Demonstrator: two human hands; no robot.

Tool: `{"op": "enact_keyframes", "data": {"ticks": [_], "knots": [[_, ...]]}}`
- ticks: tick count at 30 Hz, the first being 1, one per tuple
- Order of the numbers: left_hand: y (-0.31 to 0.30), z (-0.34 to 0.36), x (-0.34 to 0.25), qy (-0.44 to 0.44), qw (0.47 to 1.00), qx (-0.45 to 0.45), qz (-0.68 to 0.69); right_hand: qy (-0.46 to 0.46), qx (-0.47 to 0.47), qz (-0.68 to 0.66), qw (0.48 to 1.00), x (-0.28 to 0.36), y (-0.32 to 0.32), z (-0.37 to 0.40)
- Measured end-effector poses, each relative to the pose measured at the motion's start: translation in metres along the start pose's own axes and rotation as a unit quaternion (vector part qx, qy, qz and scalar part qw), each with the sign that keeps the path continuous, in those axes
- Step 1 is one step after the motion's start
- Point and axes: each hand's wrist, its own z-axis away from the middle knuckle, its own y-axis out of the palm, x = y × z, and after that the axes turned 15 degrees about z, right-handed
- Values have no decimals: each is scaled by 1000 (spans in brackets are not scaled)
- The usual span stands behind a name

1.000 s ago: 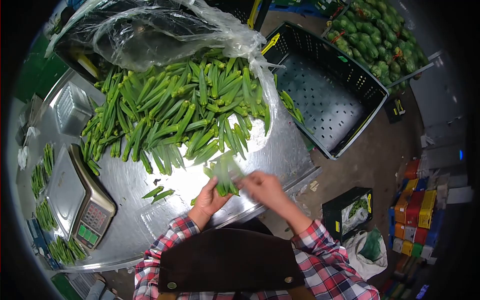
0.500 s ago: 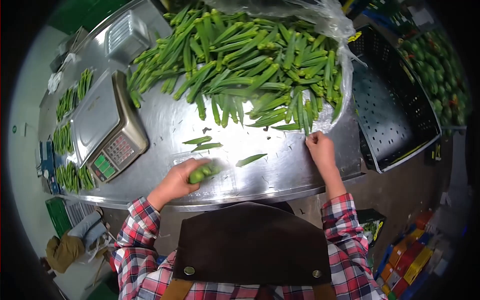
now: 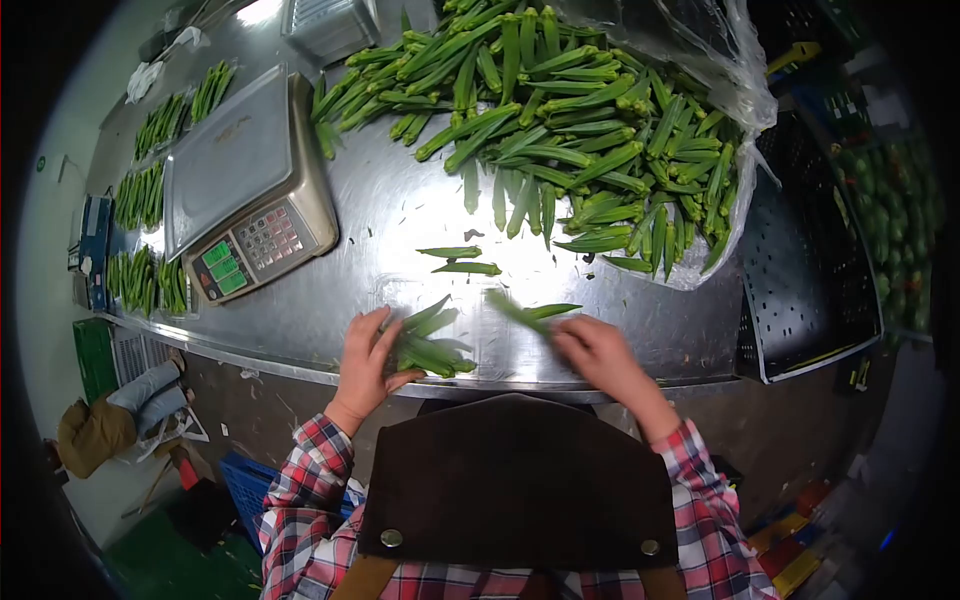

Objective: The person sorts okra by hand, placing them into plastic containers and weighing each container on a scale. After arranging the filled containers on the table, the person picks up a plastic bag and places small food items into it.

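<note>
My left hand [image 3: 368, 362] is beside a small fan of green okra pods [image 3: 430, 350] near the table's front edge. Its thumb and fingers are apart at the ends of these pods, which are partly blurred. Between the fingers of my right hand [image 3: 598, 355] is one okra pod [image 3: 516, 313], smeared by motion and pointing up to the left. A loose pod [image 3: 553, 310] lies just behind that hand. Two more pods [image 3: 466, 268] rest on the metal farther back. Beyond them spreads a large okra pile [image 3: 590, 130], partly on a clear plastic bag [image 3: 745, 110].
A digital scale [image 3: 255, 190] stands at the left on the metal table [image 3: 370, 220]. Packed okra trays [image 3: 140, 195] line the far left, and clear empty trays [image 3: 330, 25] are stacked behind. A black crate [image 3: 815, 270] is at the right. Someone's jeans-clad leg [image 3: 145, 385] shows lower left.
My left hand has loosened from the okra bunch, and the pods have spread out beside it. My right hand has come from the pile's edge toward the left with a pod. The view has shifted.
</note>
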Motion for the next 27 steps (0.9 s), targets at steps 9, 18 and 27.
{"op": "enact_keyframes", "data": {"ticks": [9, 18, 27], "knots": [[-14, -18, 1, -31, 991, 120, -50, -82, 57, 99, 990, 28, 46, -57], [-46, -56, -38, -63, 989, 123, -49, 303, -229, 141, 914, -78, -19, 3], [46, -124, -95, -166, 750, 189, 612, 329, -195, -117, 917, -112, -39, 10]]}}
